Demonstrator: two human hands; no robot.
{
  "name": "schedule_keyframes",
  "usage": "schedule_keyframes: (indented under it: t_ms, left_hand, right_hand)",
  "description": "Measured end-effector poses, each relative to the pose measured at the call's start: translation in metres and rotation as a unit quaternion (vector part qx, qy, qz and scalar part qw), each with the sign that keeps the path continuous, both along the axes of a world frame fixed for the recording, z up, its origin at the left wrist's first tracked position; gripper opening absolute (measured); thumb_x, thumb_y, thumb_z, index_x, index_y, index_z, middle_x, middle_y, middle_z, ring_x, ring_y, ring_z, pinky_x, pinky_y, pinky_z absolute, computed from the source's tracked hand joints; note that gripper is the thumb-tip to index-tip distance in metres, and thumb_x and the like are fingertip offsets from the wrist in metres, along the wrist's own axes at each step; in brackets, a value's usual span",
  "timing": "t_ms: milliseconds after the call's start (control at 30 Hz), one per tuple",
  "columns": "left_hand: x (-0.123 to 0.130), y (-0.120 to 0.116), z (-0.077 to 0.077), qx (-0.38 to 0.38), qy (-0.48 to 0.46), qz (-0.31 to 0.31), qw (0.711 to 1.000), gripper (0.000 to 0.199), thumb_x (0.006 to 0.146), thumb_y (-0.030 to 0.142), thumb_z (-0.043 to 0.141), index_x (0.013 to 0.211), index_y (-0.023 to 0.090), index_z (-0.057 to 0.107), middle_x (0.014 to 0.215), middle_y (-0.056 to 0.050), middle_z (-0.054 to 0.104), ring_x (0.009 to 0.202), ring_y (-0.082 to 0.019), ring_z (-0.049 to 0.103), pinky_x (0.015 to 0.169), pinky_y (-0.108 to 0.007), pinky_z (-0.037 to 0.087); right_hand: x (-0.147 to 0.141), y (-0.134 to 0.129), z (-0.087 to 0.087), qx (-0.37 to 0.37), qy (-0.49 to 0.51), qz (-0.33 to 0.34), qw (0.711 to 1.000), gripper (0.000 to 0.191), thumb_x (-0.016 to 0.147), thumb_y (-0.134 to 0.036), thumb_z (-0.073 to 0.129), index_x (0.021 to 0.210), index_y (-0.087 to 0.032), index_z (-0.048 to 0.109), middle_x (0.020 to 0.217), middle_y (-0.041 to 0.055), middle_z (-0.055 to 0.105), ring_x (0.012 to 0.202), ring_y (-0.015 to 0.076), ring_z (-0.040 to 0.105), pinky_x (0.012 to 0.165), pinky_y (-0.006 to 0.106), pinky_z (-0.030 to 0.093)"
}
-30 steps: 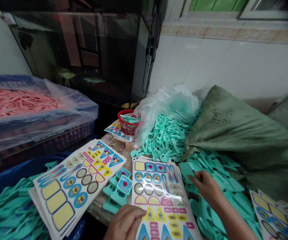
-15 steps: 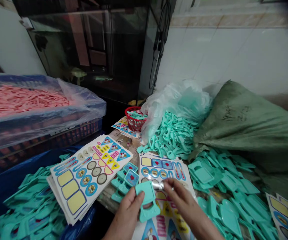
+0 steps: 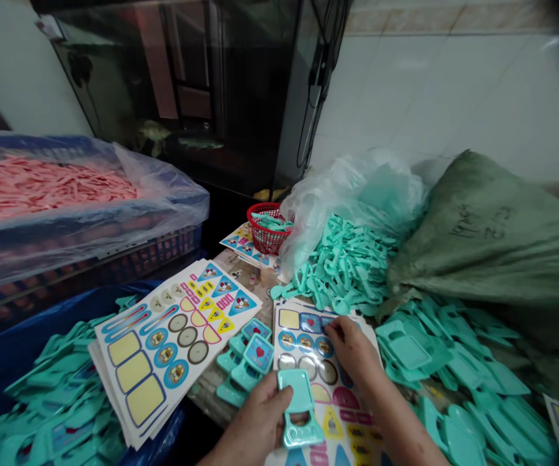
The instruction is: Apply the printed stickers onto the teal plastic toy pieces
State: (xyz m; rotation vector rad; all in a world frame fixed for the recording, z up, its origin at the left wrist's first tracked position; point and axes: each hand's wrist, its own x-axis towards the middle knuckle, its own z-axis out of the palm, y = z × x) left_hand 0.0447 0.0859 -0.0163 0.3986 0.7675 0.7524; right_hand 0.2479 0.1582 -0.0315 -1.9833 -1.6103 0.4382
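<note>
My left hand point(image 3: 263, 414) grips a teal plastic piece point(image 3: 296, 391) by its left edge, above the lower part of a sticker sheet point(image 3: 303, 359). The fingertips of my right hand point(image 3: 350, 343) are pinched together at a blue heart sticker near the sheet's top right; whether they hold its edge cannot be made out. Beside the sheet, to the left, lie a few teal pieces, one bearing a blue sticker with a red heart point(image 3: 259, 353). Another stack of sticker sheets point(image 3: 177, 336) lies farther left.
Teal pieces fill a blue-lined container point(image 3: 73, 395) at lower left. Pink pieces sit in a plastic-lined crate point(image 3: 41, 188). A red basket point(image 3: 268, 234), a spilled teal heap point(image 3: 350, 262), a green sack point(image 3: 493, 239) and flat teal pieces point(image 3: 454, 349) stand behind and right.
My right hand has moved up the sheet to the heart stickers. My left hand, with the teal piece, sits slightly lower and farther right. The camera view has shifted a little.
</note>
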Motion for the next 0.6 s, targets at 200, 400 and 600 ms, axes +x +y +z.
schedule_keyframes:
  t_ms: [200,400,600]
  left_hand:
    - [0.001,0.002,0.001,0.008,0.01,-0.031,0.999,0.037,0.074,0.032,0.064,0.108,0.02,0.057,0.101,-0.007,0.07,0.081,-0.023,0.068,0.073,-0.035,0.05]
    - [0.004,0.005,0.0,0.014,0.025,-0.031,0.999,0.031,0.075,0.031,0.062,0.104,0.02,0.057,0.097,-0.006,0.069,0.083,-0.024,0.066,0.072,-0.037,0.051]
    - [0.002,0.001,0.0,0.026,0.057,-0.024,0.998,0.025,0.074,0.03,0.063,0.096,0.02,0.061,0.09,-0.003,0.067,0.087,-0.021,0.063,0.075,-0.033,0.048]
  right_hand:
    - [0.0,-0.001,0.0,-0.027,0.06,-0.022,0.998,0.016,0.074,-0.037,0.055,0.066,-0.024,0.051,0.063,-0.001,0.055,0.062,0.0184,0.05,0.059,0.028,0.032]
    - [-0.003,0.003,0.01,-0.053,0.224,-0.049,0.972,0.029,0.065,-0.046,0.066,0.064,-0.021,0.05,0.054,-0.0048,0.049,0.052,0.0129,0.043,0.05,0.025,0.03]
    - [0.0,-0.008,0.041,-0.024,0.432,-0.017,0.902,0.038,0.068,-0.055,0.063,0.063,-0.022,0.044,0.055,-0.0076,0.033,0.048,0.0087,0.029,0.046,0.023,0.028]
